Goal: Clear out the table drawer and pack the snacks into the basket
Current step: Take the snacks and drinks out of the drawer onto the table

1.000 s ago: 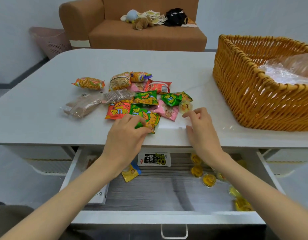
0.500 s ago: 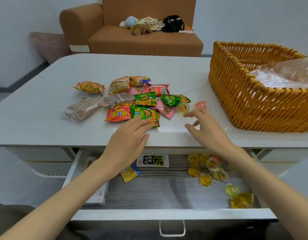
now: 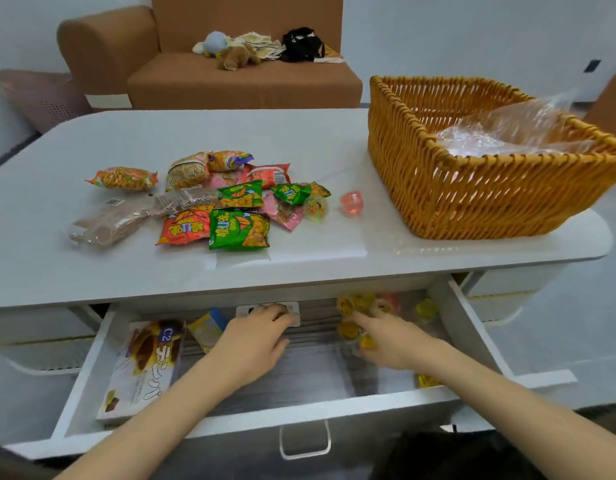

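Observation:
The drawer [image 3: 299, 415] under the white table [image 3: 299, 140] stands pulled out. My left hand [image 3: 258, 337] rests inside it, fingers lying over a white snack packet [image 3: 268, 310]. My right hand [image 3: 393, 341] reaches among several yellow jelly cups [image 3: 348, 304] at the drawer's right; its grip is blurred. A flat snack box [image 3: 144, 368] and a yellow-blue packet [image 3: 206, 329] lie at the drawer's left. On the tabletop sits a pile of snack packets [image 3: 239, 230], with a pink jelly cup [image 3: 351, 202] beside it. The woven basket [image 3: 473, 195] stands at the table's right.
A clear plastic bag [image 3: 500, 136] lies inside the basket. Behind the table is a brown sofa [image 3: 230, 81] with soft toys and a black item on it. A pink bin [image 3: 40, 95] stands at the far left.
Both hands have left the tabletop and dropped into the open drawer. The pink jelly cup that the right hand set down stays on the table. The view has tilted downward.

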Action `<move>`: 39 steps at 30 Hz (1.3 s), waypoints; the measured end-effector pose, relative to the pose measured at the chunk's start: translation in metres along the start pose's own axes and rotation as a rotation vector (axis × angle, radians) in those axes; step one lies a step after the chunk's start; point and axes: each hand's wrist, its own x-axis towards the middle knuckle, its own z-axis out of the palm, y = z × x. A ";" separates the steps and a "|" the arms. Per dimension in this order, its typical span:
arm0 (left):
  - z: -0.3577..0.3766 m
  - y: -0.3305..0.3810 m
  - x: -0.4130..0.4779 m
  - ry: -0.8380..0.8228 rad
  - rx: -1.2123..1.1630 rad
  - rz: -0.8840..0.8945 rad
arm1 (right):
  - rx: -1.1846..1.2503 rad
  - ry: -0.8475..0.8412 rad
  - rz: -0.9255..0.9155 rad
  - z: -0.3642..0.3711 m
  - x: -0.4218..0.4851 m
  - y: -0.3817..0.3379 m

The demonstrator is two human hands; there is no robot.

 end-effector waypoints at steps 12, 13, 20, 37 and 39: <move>0.033 -0.023 0.034 -0.412 0.065 -0.229 | -0.034 -0.074 -0.043 0.025 0.030 0.008; 0.034 -0.024 0.035 -0.389 0.072 -0.241 | -0.032 -0.059 -0.054 0.026 0.031 0.008; 0.032 -0.017 0.020 -0.406 0.011 -0.243 | 0.019 0.064 -0.109 0.031 0.026 0.003; -0.037 0.015 -0.012 0.042 -0.129 -0.175 | 0.607 0.219 -0.311 -0.084 -0.035 -0.040; -0.065 0.019 -0.009 0.124 -0.296 -0.114 | 0.631 0.340 -0.326 -0.102 -0.040 -0.035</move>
